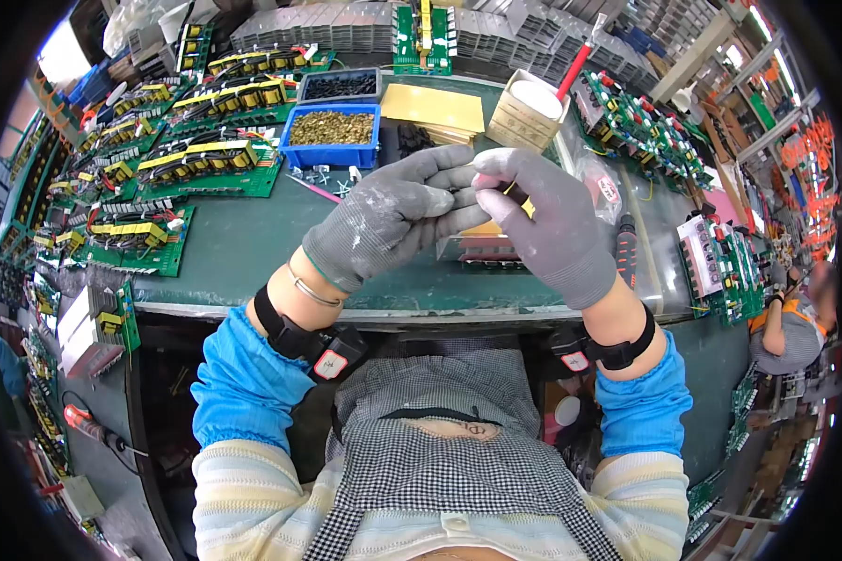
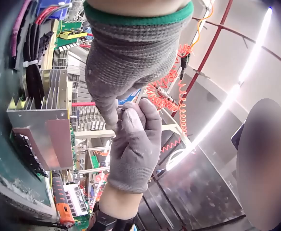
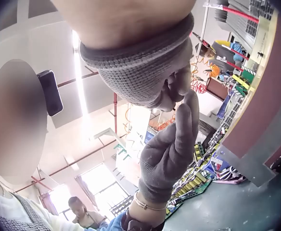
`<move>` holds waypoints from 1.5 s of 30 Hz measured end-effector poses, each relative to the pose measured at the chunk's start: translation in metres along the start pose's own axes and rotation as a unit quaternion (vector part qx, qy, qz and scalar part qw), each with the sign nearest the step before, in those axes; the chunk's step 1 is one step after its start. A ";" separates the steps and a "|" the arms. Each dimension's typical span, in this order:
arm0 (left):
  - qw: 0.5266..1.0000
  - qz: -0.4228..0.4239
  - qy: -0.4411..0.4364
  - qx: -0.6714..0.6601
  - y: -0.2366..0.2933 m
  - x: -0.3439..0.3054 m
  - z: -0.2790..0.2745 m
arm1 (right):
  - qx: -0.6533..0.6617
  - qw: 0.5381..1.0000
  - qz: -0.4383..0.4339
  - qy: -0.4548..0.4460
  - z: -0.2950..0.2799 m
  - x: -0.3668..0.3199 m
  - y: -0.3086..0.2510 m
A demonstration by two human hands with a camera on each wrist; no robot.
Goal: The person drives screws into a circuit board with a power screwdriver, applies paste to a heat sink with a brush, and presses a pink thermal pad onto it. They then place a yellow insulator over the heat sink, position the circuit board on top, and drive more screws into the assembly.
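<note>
Both hands wear grey knit gloves and meet at the fingertips above the near part of the bench. My left hand (image 1: 376, 220) has its fingers extended toward the right, the thumb against them. My right hand (image 1: 559, 224) brings thumb and fingertips together at the left fingertips. In the left wrist view, the right hand's fingertips pinch a small dark piece (image 2: 124, 109); I cannot tell what it is. Below the hands is a finned metal heat sink (image 2: 37, 120) with a pinkish flat face, mostly hidden by them in the head view.
Left on the green bench (image 1: 243, 248) lie several circuit boards (image 1: 206, 159). Behind the hands are a blue bin (image 1: 331, 159) of brass-coloured parts, a dark-filled bin (image 1: 340, 100) and yellow sheets (image 1: 432, 107). A screwdriver (image 1: 626, 251) and more boards (image 1: 720, 266) are right. Another person (image 1: 795, 323) works beyond.
</note>
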State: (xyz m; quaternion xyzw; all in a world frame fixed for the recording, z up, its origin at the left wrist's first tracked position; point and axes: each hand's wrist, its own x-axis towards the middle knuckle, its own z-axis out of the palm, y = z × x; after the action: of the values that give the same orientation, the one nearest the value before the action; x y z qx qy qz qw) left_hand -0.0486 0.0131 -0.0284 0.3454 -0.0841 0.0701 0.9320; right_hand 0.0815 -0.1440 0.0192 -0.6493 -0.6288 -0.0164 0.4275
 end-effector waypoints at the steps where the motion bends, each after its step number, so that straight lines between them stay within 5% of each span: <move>1: 1.000 0.004 -0.001 0.004 0.001 -0.001 0.002 | -0.003 1.000 -0.005 0.003 0.002 0.000 -0.001; 13: 0.976 0.001 0.094 0.198 0.005 -0.007 0.012 | 0.016 0.999 0.022 0.020 -0.010 0.001 -0.010; 22: 0.956 -0.045 0.015 0.290 0.008 -0.008 0.030 | 0.088 0.990 0.070 -0.084 -0.019 0.000 -0.016; 29: 0.969 -0.067 -0.030 0.236 0.008 -0.008 0.023 | 0.093 0.985 0.048 -0.137 -0.026 -0.002 -0.013; 35: 0.963 -0.003 0.031 0.268 0.005 0.009 0.025 | 0.217 0.971 0.103 0.014 -0.012 -0.008 -0.006; 38: 0.850 0.154 0.036 0.503 0.006 0.012 -0.004 | 0.162 0.978 0.134 0.014 -0.030 -0.009 0.005; 39: 0.881 0.076 0.062 0.464 0.014 0.005 -0.002 | 0.071 0.992 0.101 -0.006 -0.038 -0.011 0.015; 41: 0.769 0.130 -0.011 0.625 0.022 0.000 -0.028 | 0.083 0.988 0.123 -0.031 -0.040 -0.017 0.025; 43: 0.699 0.104 0.006 0.707 0.023 -0.004 -0.035 | 0.043 0.993 0.097 -0.053 -0.037 -0.021 0.032; 45: 0.670 0.040 0.018 0.741 0.014 -0.001 -0.033 | 0.014 0.994 0.081 -0.073 -0.031 -0.023 0.036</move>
State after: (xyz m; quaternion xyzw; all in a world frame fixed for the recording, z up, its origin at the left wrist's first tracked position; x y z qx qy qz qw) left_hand -0.0483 0.0451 -0.0448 0.9173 -0.0013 0.1531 0.3676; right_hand 0.1231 -0.1744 0.0071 -0.6916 -0.6036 0.0750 0.3895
